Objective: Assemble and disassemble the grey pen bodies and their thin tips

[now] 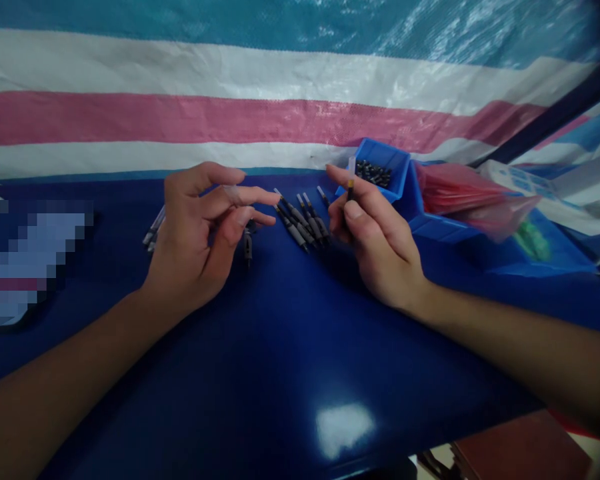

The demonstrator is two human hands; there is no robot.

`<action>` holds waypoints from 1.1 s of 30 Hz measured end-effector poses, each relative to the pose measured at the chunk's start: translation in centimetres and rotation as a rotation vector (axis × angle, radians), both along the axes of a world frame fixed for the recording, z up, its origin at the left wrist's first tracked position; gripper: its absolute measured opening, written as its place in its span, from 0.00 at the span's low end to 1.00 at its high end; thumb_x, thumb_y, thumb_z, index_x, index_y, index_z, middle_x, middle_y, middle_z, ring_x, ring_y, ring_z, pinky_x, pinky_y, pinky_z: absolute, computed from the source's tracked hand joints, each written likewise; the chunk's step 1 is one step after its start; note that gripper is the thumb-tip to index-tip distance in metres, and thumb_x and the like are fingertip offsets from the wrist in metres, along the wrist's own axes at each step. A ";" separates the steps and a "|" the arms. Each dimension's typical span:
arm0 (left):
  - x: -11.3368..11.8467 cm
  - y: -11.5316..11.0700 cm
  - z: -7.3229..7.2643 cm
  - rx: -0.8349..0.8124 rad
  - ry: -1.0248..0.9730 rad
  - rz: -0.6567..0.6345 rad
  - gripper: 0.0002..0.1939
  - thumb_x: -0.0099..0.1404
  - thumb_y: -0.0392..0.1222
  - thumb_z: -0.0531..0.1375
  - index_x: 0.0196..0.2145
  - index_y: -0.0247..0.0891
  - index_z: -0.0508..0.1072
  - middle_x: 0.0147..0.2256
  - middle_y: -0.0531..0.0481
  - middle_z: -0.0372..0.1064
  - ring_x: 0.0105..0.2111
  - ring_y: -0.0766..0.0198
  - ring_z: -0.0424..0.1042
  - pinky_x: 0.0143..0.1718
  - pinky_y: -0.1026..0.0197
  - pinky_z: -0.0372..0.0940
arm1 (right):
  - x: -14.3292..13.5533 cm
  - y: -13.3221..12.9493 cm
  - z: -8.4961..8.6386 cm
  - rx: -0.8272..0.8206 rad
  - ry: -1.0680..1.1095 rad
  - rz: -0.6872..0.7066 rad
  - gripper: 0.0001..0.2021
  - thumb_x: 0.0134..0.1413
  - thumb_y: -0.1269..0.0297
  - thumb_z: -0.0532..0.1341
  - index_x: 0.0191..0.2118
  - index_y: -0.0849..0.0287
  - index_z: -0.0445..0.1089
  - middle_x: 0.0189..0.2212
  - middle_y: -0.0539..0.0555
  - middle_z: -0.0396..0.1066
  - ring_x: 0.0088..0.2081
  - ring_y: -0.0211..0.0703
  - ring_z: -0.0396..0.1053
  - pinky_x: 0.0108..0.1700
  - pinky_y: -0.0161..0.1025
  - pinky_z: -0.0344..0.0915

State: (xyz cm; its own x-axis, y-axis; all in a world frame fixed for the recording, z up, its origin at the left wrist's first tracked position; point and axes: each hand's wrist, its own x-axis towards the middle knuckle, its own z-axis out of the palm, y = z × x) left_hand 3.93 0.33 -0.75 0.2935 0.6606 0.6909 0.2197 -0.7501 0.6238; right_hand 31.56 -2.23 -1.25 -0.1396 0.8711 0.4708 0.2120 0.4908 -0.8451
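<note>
Right hand [375,247] pinches one slim part [351,181] upright between thumb and fingers: dark body, yellowish band near the top, pale translucent end above. It sits just in front of the blue bin [386,167].

Left hand [200,233] hovers over the table [290,347], fingers loosely spread. A thin clear piece seems to lie along its fingers [240,195], but blur prevents telling whether it is gripped.

Progress, judged: a row of about six dark pins [303,223] lies side by side between the hands, tips toward the person; these look like finished pieces. One more pin [248,248] lies apart under the left hand. A few pale-ended ones [153,233] lie left of that hand.

Left to do, judged: the bin holds many small dark parts [373,173], so most of the stock seems unprocessed.

A red bag [460,197] lies right of the bin.
</note>
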 end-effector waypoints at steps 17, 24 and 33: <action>-0.8 -0.3 -0.6 -0.055 0.054 0.002 0.41 0.80 0.46 0.72 0.82 0.59 0.61 0.66 0.48 0.79 0.44 0.56 0.89 0.49 0.51 0.87 | -0.1 0.1 0.1 -0.087 0.030 0.110 0.22 0.82 0.49 0.66 0.75 0.35 0.75 0.41 0.50 0.79 0.29 0.41 0.71 0.33 0.43 0.77; -0.5 0.2 -0.6 -0.030 0.024 0.007 0.41 0.81 0.43 0.71 0.82 0.60 0.57 0.66 0.47 0.77 0.44 0.58 0.88 0.53 0.47 0.88 | -0.1 0.8 -0.2 -0.159 0.148 0.127 0.21 0.81 0.50 0.66 0.72 0.35 0.76 0.46 0.50 0.76 0.35 0.44 0.71 0.32 0.40 0.72; 0.0 1.5 -0.5 0.172 -0.021 -0.032 0.41 0.83 0.42 0.66 0.84 0.66 0.54 0.75 0.48 0.64 0.72 0.43 0.74 0.65 0.36 0.84 | -0.5 0.9 -0.1 -0.086 0.161 0.075 0.12 0.75 0.51 0.74 0.55 0.47 0.78 0.48 0.51 0.84 0.49 0.47 0.83 0.56 0.46 0.82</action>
